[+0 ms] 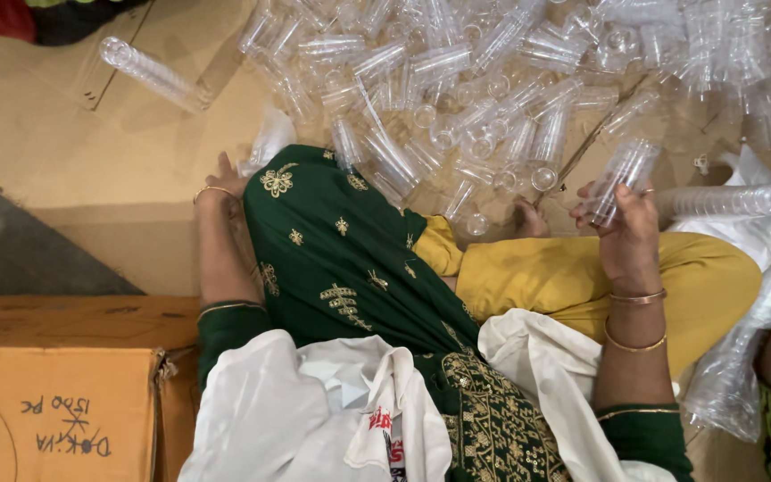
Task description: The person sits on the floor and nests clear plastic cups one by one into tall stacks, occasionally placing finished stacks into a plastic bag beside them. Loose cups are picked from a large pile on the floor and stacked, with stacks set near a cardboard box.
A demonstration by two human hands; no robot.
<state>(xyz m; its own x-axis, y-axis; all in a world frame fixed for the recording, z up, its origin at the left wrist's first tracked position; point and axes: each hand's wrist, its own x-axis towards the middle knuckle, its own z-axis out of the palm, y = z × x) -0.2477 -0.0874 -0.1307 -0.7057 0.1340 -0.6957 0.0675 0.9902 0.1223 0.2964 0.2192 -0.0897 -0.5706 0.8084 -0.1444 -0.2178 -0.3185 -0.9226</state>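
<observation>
A flattened cardboard sheet (91, 152) covers the floor, and the person sits on it in a green embroidered garment (341, 259) with yellow trousers (564, 277), a white cloth (314, 411) bunched in the lap. Beyond the fingers of both hands spreads a wide heap of clear plastic cups (493, 80), loose ones lying every way and short nested runs among them. A brown carton (55, 411) stands behind the left arm, close to the body. Out past the right hand's fingers lies a long nested column of cups (725, 200) on a white plastic bag, with crumpled clear wrap (742, 357) trailing back from it beside the knee. Far beyond the left hand's fingers a separate stack of cups (155, 75) lies alone on the cardboard. The right hand (628, 228), with bangles at its wrist, holds a short stack of clear cups (622, 177) tilted away from the body; its fingers curl round the lower end and grip it, the stack rising just above them. The left hand (222, 178) is planted on the cardboard beside the green cloth, fingers spread flat, holding nothing, a thin plastic bag (269, 138) just ahead of its fingertips.
</observation>
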